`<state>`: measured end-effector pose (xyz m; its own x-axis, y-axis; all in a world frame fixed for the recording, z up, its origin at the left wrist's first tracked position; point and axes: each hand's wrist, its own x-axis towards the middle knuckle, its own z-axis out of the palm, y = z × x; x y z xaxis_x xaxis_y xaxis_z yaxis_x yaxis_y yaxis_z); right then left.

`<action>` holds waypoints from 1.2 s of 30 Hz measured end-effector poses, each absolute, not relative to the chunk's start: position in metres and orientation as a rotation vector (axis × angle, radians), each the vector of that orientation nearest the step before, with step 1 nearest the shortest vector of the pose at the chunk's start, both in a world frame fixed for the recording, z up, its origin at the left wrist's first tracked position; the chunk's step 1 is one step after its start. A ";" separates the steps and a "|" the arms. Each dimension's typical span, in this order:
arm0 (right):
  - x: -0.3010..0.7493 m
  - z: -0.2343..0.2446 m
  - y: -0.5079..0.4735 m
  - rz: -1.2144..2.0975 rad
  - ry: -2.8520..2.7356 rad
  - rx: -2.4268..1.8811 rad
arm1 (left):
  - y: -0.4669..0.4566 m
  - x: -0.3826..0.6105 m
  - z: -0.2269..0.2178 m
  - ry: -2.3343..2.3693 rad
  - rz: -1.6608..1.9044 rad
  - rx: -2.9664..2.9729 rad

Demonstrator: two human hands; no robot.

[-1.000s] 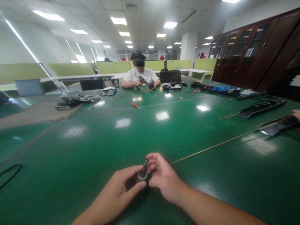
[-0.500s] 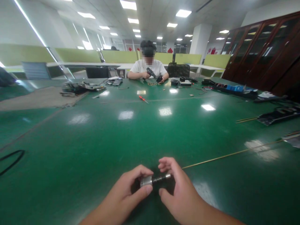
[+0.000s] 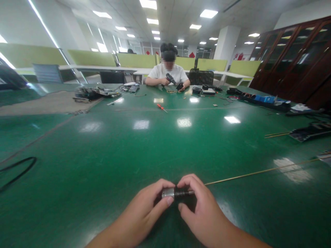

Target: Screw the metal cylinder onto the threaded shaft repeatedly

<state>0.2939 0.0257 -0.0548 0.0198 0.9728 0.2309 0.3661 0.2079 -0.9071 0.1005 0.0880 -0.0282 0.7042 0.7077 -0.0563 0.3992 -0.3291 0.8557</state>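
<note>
Both of my hands meet low in the middle of the view over a green table [image 3: 165,144]. My left hand [image 3: 144,213] pinches the silver end of a small metal cylinder part [image 3: 173,193], which lies sideways between the hands. My right hand [image 3: 200,210] closes thumb and fingers on the part's dark shaft end. Most of the part is hidden by my fingers.
A thin brass rod [image 3: 261,170] runs right from my hands. A black cable [image 3: 18,170] curls at the left. Across the table a person [image 3: 168,74] holds a dark tool. A red screwdriver [image 3: 162,107], black trays [image 3: 309,131] and cluttered parts [image 3: 95,93] lie farther off.
The part was upright a second ago and now lies sideways. My right hand has closed onto its shaft end. The camera view has shifted slightly.
</note>
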 end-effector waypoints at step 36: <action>0.297 -0.048 0.027 0.903 -1.535 -1.436 | 0.086 0.100 -0.032 0.867 0.459 1.981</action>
